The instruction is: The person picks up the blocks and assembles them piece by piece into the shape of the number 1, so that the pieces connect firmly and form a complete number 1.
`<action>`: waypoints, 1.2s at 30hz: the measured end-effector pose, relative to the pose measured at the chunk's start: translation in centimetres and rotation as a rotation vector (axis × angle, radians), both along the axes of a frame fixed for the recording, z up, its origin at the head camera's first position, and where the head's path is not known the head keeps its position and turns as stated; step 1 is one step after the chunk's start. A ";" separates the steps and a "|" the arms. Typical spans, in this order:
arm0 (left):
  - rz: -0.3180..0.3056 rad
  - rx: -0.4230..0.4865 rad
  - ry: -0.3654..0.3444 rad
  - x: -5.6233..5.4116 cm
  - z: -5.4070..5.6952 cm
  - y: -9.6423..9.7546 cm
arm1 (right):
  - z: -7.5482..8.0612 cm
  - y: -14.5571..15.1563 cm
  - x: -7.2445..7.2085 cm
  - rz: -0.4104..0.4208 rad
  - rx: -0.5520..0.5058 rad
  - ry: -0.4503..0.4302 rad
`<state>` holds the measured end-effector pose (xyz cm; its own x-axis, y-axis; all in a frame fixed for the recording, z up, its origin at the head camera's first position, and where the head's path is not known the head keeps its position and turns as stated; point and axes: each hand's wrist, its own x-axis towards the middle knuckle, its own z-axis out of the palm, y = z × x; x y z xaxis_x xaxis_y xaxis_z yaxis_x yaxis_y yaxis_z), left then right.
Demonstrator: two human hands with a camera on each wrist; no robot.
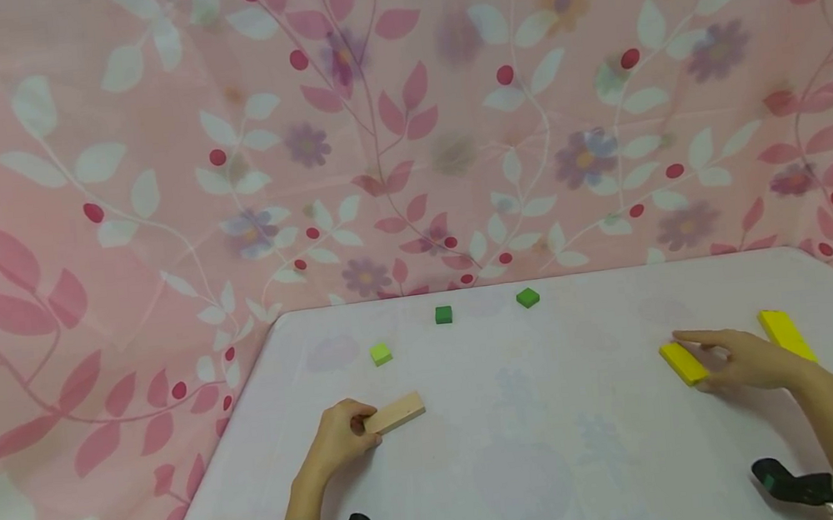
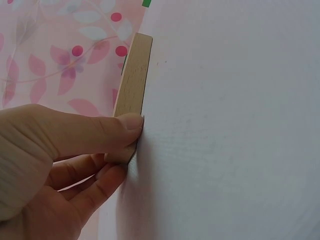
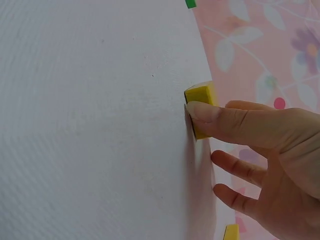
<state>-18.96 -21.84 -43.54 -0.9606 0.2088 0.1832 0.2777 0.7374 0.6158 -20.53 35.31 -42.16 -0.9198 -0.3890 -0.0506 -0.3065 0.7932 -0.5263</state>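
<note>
My left hand pinches one end of a plain wooden block at the left of the table. The left wrist view shows the thumb on the near face of this wooden block, with fingertips under its lower end. On the right side, my right hand holds a short yellow block between thumb and index finger. In the right wrist view the thumb lies on that yellow block, while the other fingers stay off it. A longer yellow block lies just beyond the right hand.
Toward the back of the white table sit a light green cube, a dark green block and another green block. A pink floral cloth hangs behind the table's far edge.
</note>
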 end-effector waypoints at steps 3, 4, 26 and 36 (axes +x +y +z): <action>0.003 0.003 -0.008 0.1 0.0 0.0 | -0.1 -0.1 -0.1 -0.005 -0.011 -0.001; 0.003 0.003 -0.009 0.1 0.0 0.0 | -0.2 -0.2 -0.1 -0.004 -0.015 0.002; -0.068 -0.024 0.066 -0.3 -0.5 0.6 | -1.3 -0.5 -0.1 -0.037 -0.057 0.114; -0.128 0.003 0.150 -0.2 -0.9 2.3 | -1.9 -0.3 0.3 -0.180 -0.072 0.123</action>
